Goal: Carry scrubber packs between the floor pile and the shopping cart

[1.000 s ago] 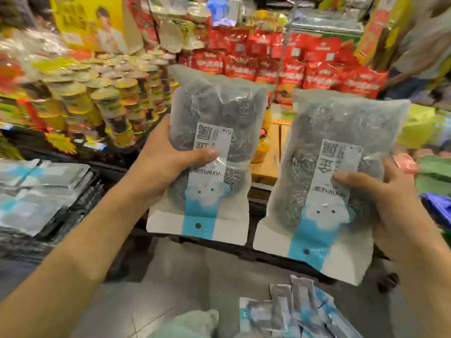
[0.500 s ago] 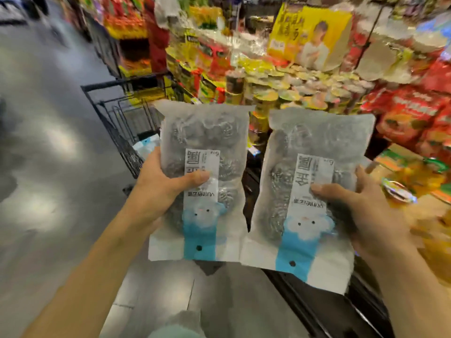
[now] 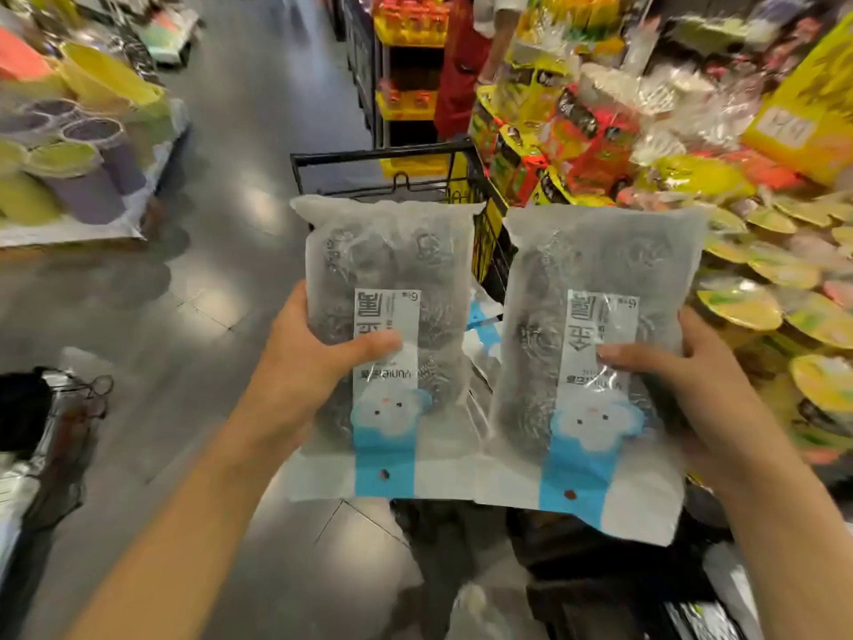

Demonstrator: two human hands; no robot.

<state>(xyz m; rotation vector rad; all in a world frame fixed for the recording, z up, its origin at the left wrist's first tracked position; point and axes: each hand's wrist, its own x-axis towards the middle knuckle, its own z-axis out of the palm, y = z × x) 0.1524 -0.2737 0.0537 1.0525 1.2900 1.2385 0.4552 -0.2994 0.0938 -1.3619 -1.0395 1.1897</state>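
Your left hand [image 3: 302, 362] grips one clear pack of steel scourers [image 3: 385, 325], thumb pressed across its white label and fingers curled behind its left edge. Your right hand [image 3: 683, 376] grips a second, matching pack [image 3: 600, 353] the same way, thumb on the label and fingers wrapped round its right edge. That makes two packs, one per hand, held upright side by side with their lower corners just touching; each carries one blue strip with a white animal face, and the print reads upside down to you. How many scourers sit in each pack you cannot tell through the plastic. Behind them stands one black wire cart [image 3: 392, 168], with more blue-and-white packets [image 3: 482, 318] showing between the two packs. To your right slope rows of yellow-lidded bowls [image 3: 784, 288]; to your left stand purple and green cups [image 3: 87, 150]. One person in a red apron [image 3: 461, 67] stands up the aisle.
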